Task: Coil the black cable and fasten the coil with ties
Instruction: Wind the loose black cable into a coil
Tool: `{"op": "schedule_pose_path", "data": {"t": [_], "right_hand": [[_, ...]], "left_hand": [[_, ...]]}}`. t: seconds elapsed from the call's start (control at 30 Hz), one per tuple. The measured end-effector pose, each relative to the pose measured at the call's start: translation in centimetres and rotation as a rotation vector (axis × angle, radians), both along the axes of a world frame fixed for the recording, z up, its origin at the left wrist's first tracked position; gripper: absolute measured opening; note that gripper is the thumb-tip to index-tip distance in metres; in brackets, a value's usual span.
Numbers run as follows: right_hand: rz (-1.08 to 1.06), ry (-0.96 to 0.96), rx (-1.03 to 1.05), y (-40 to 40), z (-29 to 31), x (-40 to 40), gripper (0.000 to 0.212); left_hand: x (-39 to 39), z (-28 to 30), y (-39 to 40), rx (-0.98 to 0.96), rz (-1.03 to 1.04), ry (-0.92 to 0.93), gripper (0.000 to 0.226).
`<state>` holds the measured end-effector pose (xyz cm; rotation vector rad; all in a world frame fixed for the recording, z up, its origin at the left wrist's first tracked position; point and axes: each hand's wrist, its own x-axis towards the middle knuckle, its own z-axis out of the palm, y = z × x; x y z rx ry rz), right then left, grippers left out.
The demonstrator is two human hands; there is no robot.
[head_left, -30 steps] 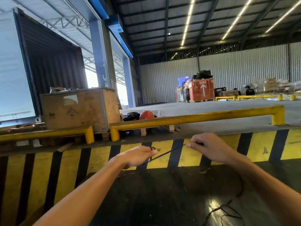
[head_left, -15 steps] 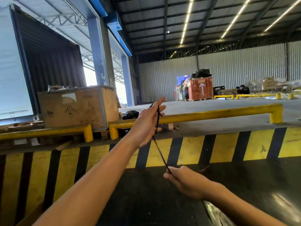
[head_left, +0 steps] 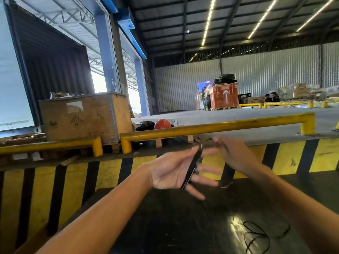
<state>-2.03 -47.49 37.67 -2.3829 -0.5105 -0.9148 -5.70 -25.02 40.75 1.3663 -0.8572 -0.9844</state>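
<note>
The left hand (head_left: 176, 173) is spread flat, palm up, with the cable (head_left: 192, 167) wound across it. The right hand (head_left: 233, 154), blurred, seems to pinch the strand; slack (head_left: 256, 235) lies on the floor. Winding is mid-step: the next wrap needs steady tension.

left hand (head_left: 172, 173): palm up, fingers spread, forearm stretched forward | right hand (head_left: 233, 153): raised just beyond it, blurred, grip unclear
</note>
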Motion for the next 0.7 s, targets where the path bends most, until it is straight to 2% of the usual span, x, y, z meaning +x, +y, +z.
{"op": "schedule_pose_path", "data": {"t": [0.03,0.1,0.17,0.2,0.27,0.33,0.37,0.5,0.57,0.63,0.7], "right_hand": [[0.065,0.072,-0.019,1.1,-1.4,-0.2,0.015],[0.194,0.237,-0.083,3.9,-4.3,-1.4,0.015],[0.292,0.369,-0.165,6.4,-6.2,-2.8,0.016],[0.328,0.386,-0.225,7.1,-6.5,-3.3,0.017],[0.341,0.377,-0.339,6.9,-6.1,-3.7,0.020],[0.320,0.347,-0.352,5.3,-4.4,-3.7,0.025],[0.315,0.315,-0.358,4.2,-3.3,-3.5,0.027],[0.278,0.132,-0.350,-0.3,0.7,-2.4,0.031],[0.226,0.050,-0.283,-1.6,2.2,-1.7,0.025],[0.177,-0.051,-0.186,-2.0,3.0,-1.0,0.016],[0.110,-0.143,-0.051,-1.7,2.9,-0.4,0.014]], "left_hand": [[-0.3,0.7,-0.8,-0.143,-0.003,0.031,0.049],[-0.6,2.4,-1.9,-0.382,0.140,0.001,0.047],[-0.2,3.6,-2.2,-0.449,0.408,-0.151,0.042],[0.4,3.8,-1.9,-0.391,0.535,-0.299,0.041],[1.4,3.7,-0.9,-0.135,0.690,-0.704,0.040],[2.5,2.8,0.7,0.209,0.743,-1.075,0.041],[3.1,2.3,1.6,0.339,0.740,-1.153,0.042],[4.0,-0.1,3.8,0.673,0.615,-1.108,0.046],[3.4,-0.9,3.8,0.728,0.569,-0.977,0.041],[2.5,-1.4,3.2,0.645,0.448,-0.626,0.036],[1.7,-2.0,2.4,0.464,0.252,-0.287,0.039]]}}
